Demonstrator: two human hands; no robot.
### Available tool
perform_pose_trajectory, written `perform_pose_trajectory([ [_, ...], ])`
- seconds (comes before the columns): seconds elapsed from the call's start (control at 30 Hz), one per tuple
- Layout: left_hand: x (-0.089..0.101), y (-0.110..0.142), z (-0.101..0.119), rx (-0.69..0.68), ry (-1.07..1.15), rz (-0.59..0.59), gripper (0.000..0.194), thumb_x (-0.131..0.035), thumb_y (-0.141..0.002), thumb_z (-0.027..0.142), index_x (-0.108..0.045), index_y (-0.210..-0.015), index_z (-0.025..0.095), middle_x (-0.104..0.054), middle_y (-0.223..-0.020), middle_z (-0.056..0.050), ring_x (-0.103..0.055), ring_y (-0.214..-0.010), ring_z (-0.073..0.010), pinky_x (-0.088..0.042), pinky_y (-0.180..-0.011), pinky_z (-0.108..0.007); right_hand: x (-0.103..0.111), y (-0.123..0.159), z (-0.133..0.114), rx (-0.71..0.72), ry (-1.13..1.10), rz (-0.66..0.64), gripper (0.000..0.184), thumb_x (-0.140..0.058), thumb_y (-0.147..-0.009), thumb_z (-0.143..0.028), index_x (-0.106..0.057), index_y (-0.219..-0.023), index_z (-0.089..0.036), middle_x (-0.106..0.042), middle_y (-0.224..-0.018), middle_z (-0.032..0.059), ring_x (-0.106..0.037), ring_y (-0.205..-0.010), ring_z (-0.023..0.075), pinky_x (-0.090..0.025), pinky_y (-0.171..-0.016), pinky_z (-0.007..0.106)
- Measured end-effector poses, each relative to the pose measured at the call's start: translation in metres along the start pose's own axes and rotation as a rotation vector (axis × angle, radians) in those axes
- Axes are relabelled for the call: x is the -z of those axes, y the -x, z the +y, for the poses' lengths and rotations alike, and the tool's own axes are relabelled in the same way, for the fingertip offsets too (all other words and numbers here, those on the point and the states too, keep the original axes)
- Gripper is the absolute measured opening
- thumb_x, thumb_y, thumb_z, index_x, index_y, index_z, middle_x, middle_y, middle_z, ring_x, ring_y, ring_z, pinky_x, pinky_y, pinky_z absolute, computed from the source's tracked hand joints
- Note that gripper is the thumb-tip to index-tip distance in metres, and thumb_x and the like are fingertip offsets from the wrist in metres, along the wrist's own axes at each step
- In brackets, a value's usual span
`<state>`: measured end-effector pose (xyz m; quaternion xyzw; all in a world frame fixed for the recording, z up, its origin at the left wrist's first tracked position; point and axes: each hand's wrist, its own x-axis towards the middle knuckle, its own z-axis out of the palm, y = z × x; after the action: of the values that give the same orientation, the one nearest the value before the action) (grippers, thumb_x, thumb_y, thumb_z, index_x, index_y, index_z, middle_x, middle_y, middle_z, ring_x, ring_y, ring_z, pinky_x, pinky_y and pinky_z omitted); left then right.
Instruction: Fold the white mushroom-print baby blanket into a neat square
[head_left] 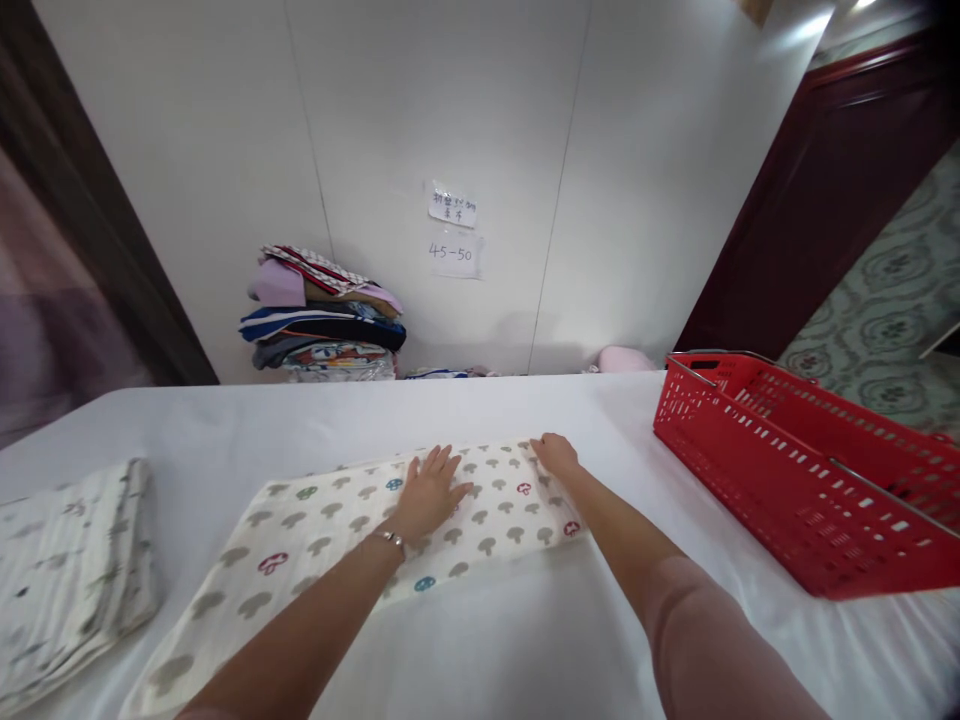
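Note:
A cream cloth (322, 540) printed with grey, red and blue mushrooms lies in a long folded strip across the white-covered table. My left hand (429, 492) rests flat on the middle of it, fingers spread, with a bracelet at the wrist. At the cloth's far right corner, my right hand (555, 455) has its fingers curled down onto the edge, closed on the fabric. Part of the cloth's near left side is hidden behind my left forearm.
A folded white patterned cloth (75, 580) lies at the left. The red plastic basket (780, 480) stands at the right. Behind the table, a stack of folded textiles (322, 315) leans near the wall, with paper notes (454, 230) and a pink item (624, 360).

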<state>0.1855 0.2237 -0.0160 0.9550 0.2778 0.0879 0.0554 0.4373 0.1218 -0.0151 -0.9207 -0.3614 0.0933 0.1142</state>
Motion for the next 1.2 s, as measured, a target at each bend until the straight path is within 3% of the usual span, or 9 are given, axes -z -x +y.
perform_pose_trajectory([
  [0.1, -0.016, -0.015, 0.000, 0.004, -0.019, -0.048, 0.055, -0.031, -0.088, 0.049, -0.041, -0.134, 0.021, -0.028, -0.146, -0.007, -0.020, -0.136, -0.0264, -0.015, -0.108, -0.051, -0.005, 0.000, 0.007, 0.002, 0.033, -0.001, 0.037, -0.038, -0.088, -0.040, -0.063, -0.099, -0.015, -0.064, -0.104, 0.0136, -0.059, -0.097, 0.0240, -0.043, -0.075, 0.031],
  [0.27, -0.033, -0.014, -0.008, -0.001, -0.003, -0.036, 0.058, -0.027, -0.088, 0.053, -0.038, -0.136, 0.023, -0.026, -0.147, -0.004, -0.019, -0.136, -0.0252, -0.013, -0.109, -0.049, -0.008, 0.000, 0.009, 0.034, 0.067, 0.007, 0.035, -0.041, -0.088, -0.039, -0.063, -0.098, -0.015, -0.065, -0.101, 0.0146, -0.059, -0.096, 0.0247, -0.042, -0.076, 0.032],
  [0.47, -0.024, -0.015, -0.009, 0.006, 0.023, -0.003, 0.053, -0.030, -0.088, 0.050, -0.044, -0.132, 0.023, -0.033, -0.145, -0.005, -0.023, -0.135, -0.0257, -0.014, -0.108, -0.050, -0.010, -0.002, 0.005, 0.073, 0.019, 0.060, 0.033, -0.044, -0.087, -0.032, -0.056, -0.112, -0.015, -0.057, -0.115, 0.0163, -0.050, -0.110, 0.0248, -0.039, -0.085, 0.032],
  [0.57, -0.013, -0.024, -0.016, 0.089, 0.027, 0.047, 0.046, -0.030, -0.090, 0.042, -0.048, -0.127, 0.023, -0.039, -0.141, -0.006, -0.026, -0.133, -0.0261, -0.014, -0.107, -0.053, -0.008, -0.008, 0.007, 0.105, -0.056, 0.033, 0.030, -0.047, -0.085, -0.028, -0.058, -0.111, -0.017, -0.056, -0.118, 0.0130, -0.048, -0.113, 0.0228, -0.038, -0.088, 0.029],
  [0.77, 0.004, -0.052, -0.037, 0.213, 0.103, -0.091, 0.044, -0.023, -0.091, 0.037, -0.060, -0.110, 0.022, -0.061, -0.116, -0.008, -0.050, -0.110, -0.0238, -0.035, -0.094, -0.043, 0.006, -0.029, 0.010, 0.073, -0.230, -0.103, 0.034, -0.035, -0.089, -0.029, -0.065, -0.088, -0.015, -0.066, -0.098, 0.0089, -0.059, -0.091, 0.0183, -0.043, -0.074, 0.024],
  [0.93, 0.004, -0.079, -0.042, 0.245, 0.098, -0.147, 0.043, -0.027, -0.089, 0.038, -0.066, -0.098, 0.021, -0.061, -0.107, -0.010, -0.053, -0.103, -0.0275, -0.040, -0.084, -0.041, 0.016, -0.049, 0.009, 0.017, -0.307, -0.306, 0.018, -0.055, -0.076, -0.029, -0.065, -0.070, -0.016, -0.065, -0.067, 0.0050, -0.058, -0.065, 0.0168, -0.044, -0.056, 0.024],
  [1.1, -0.006, -0.097, -0.041, 0.156, 0.131, -0.199, 0.032, -0.038, -0.084, 0.033, -0.067, -0.095, 0.025, -0.059, -0.112, -0.006, -0.051, -0.106, -0.0241, -0.040, -0.083, -0.033, 0.024, -0.064, 0.007, 0.056, -0.371, -0.509, 0.010, -0.063, -0.067, -0.023, -0.068, -0.074, -0.017, -0.067, -0.073, 0.0019, -0.058, -0.062, 0.0127, -0.046, -0.057, 0.021],
  [1.2, -0.009, -0.104, -0.043, 0.135, 0.155, -0.246, 0.027, -0.045, -0.079, 0.034, -0.066, -0.093, 0.024, -0.061, -0.110, -0.005, -0.053, -0.104, -0.0224, -0.041, -0.083, -0.030, 0.025, -0.071, 0.006, 0.080, -0.367, -0.532, 0.011, -0.068, -0.063, -0.021, -0.069, -0.072, -0.016, -0.068, -0.074, 0.0036, -0.058, -0.064, 0.0131, -0.046, -0.057, 0.021],
])
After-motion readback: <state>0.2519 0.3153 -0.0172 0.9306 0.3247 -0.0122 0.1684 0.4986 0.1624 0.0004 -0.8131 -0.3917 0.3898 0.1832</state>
